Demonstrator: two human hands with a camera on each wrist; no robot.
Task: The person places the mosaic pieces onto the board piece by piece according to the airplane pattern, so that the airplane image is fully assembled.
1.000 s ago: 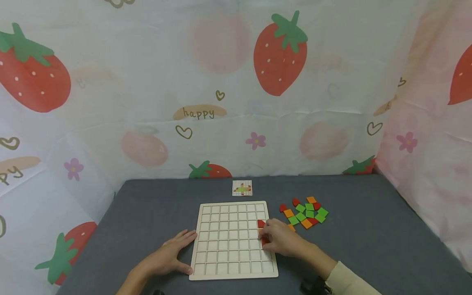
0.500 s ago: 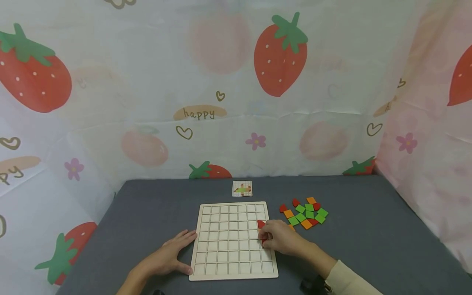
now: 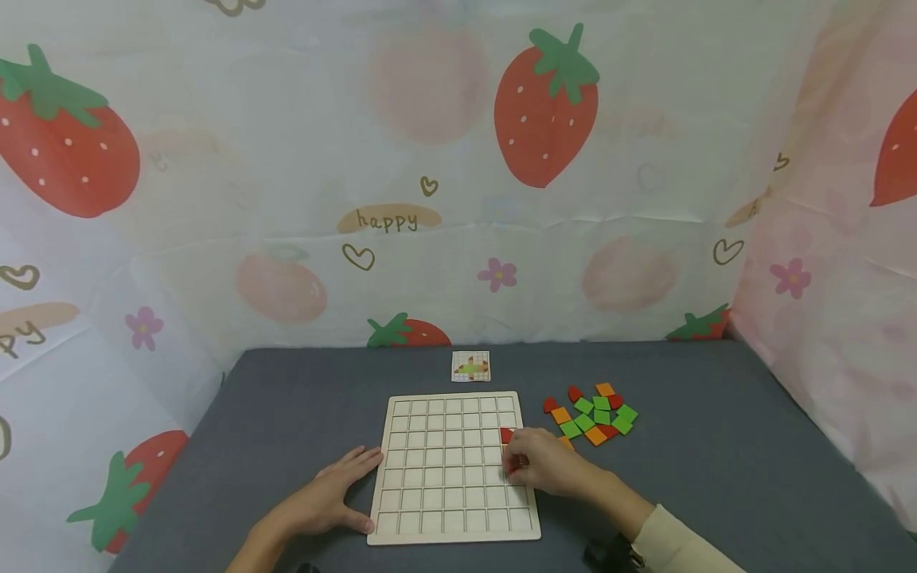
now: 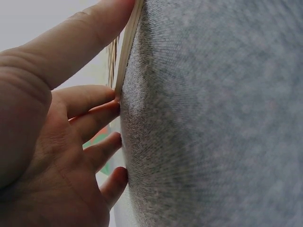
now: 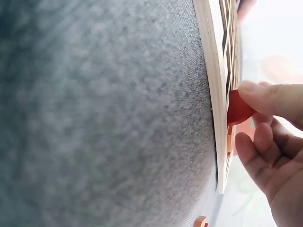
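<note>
On my head feed, the worktop is dark grey, with a pale gridded board lying flat on it. The left hand rests at the board's left edge, fingers spread and nearly straight, its thumb by the near left corner; it has hold of nothing. The right hand is over the board's right edge with its fingers bent together; a sliver of red shows beneath them. Just past those fingers, toward the far right corner, a red piece lies in the rightmost column. Off the board's right edge I see a scatter of loose tiles in green, orange and red, and near the worktop's far edge a small picture card lies beyond the board. My left wrist feed shows the thumb and fingertips against the board's edge, well apart from each other, curled around nothing. On my right wrist feed, the thumb and a finger behind it pinch a rounded red tile, tilted at the board's side edge; the other fingers are loosely bent, and an orange piece is just beside it on the board.
</note>
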